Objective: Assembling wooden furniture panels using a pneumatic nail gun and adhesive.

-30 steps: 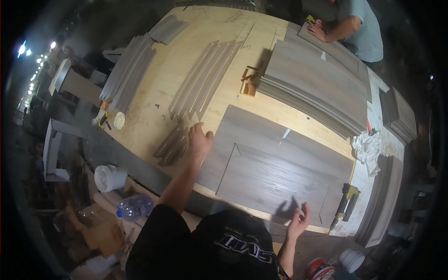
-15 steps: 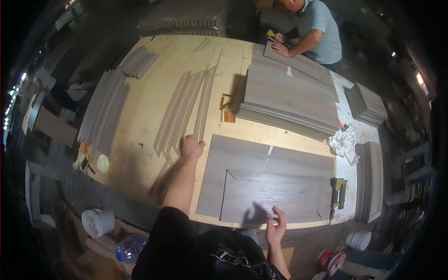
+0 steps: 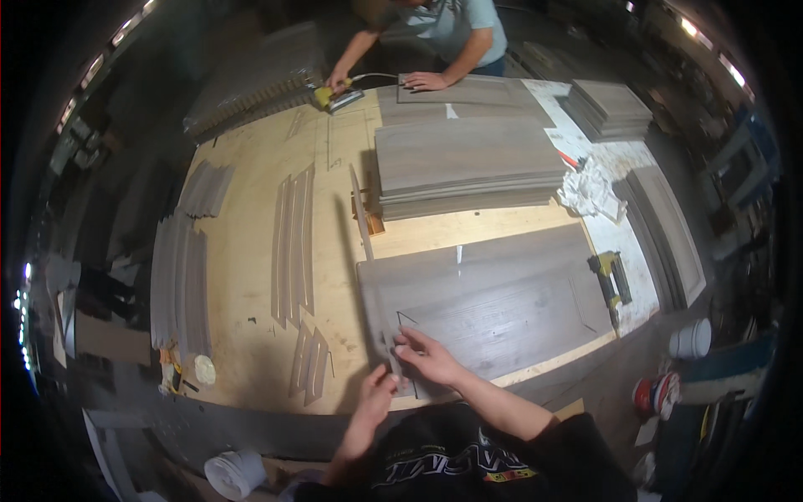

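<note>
I see grey wood-grain panel (image 3: 493, 305) on pale tan plywood table (image 3: 251, 251), grey trim strips (image 3: 293, 243) alongside. Nail gun (image 3: 611, 280) is yellow-black, rag (image 3: 590, 188) white. My shirt (image 3: 468, 456) is black with a white-and-orange print.

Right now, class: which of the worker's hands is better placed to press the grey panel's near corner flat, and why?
Probably the right hand: it already lies on the grey panel at that corner. The left hand sits at the panel's edge, nearer the body.

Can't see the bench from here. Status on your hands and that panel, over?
Left hand and right hand both on near corner of large grey wood-grain panel, fingers flat, gripping nothing. Panel lies flat on plywood table. Nail gun beside it, clear.
</note>
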### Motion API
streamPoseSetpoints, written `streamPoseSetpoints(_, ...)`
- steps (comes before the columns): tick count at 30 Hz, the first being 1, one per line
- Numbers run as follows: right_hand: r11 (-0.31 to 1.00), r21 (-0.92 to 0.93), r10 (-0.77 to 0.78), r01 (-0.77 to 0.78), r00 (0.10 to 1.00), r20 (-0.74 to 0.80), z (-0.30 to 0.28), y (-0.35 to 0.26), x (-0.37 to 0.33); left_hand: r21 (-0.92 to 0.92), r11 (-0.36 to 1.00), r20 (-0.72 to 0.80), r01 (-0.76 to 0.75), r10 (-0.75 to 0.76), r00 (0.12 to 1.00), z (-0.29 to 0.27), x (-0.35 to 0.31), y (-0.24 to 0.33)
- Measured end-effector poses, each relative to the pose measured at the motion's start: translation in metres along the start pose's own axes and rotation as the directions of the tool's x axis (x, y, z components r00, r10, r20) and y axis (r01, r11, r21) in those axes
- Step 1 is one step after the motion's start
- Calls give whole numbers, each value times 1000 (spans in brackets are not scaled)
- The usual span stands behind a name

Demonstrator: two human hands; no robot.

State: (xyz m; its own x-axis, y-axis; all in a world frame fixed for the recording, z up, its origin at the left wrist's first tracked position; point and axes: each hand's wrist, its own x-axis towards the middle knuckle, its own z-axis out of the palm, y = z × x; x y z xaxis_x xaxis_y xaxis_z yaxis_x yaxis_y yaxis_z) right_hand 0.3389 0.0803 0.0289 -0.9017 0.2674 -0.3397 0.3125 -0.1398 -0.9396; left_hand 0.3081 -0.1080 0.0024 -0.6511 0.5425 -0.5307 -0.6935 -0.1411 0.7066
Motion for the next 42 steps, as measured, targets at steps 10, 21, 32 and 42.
streamPoseSetpoints(10,956,-268,-150,121,984,-92,-99,-32,-47,813,306,413,-495,296,861,109,-21,48)
streamPoseSetpoints(21,598,-722,-439,348,896,68,-274,23,-155,551,-522,730,-652,-77,679,141,58,45)
streamPoseSetpoints(32,612,-739,-370,280,928,46,-366,90,-161,863,-192,473,-467,-19,881,180,49,-88)
streamPoseSetpoints(42,572,-717,-487,399,868,95,-393,102,-152,865,-236,471,-443,75,879,189,47,-121)
